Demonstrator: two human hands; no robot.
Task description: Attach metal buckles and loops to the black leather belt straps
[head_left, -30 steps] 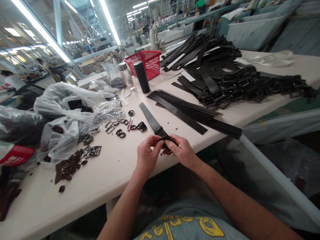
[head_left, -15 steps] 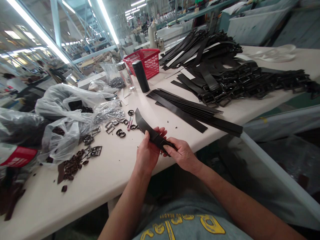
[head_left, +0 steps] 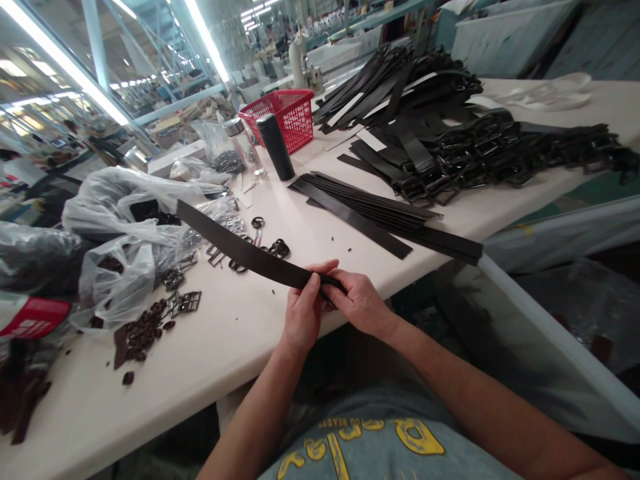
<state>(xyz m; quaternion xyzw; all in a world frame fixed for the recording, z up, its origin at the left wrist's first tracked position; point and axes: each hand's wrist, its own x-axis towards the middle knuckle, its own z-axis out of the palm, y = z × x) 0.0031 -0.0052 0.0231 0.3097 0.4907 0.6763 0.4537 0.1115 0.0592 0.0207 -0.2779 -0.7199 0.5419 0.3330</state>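
A dark leather belt strap (head_left: 240,253) is held above the front edge of the table, its long end reaching up to the left. My left hand (head_left: 306,310) is closed round it, with the thumb on top. Against it, my right hand (head_left: 363,301) pinches the near end, where a dark piece, perhaps a buckle, is mostly covered by fingers. Beneath and beyond the strap lie loose metal buckles (head_left: 216,255) and small black loops (head_left: 280,248). A stack of black straps (head_left: 363,207) rests farther back on the table.
Buckled belts (head_left: 450,157) are heaped at the back right. A red basket (head_left: 295,120), a black cylinder (head_left: 276,148) and a glass bottle (head_left: 245,150) stand behind. Plastic bags (head_left: 120,213), brown loops (head_left: 145,333) and double-bar buckles (head_left: 189,302) lie left. A bin (head_left: 550,353) stands right.
The strap now stretches much farther out to the left, showing its long flat length. My left hand has shifted right and closer to my right hand, both still on the strap.
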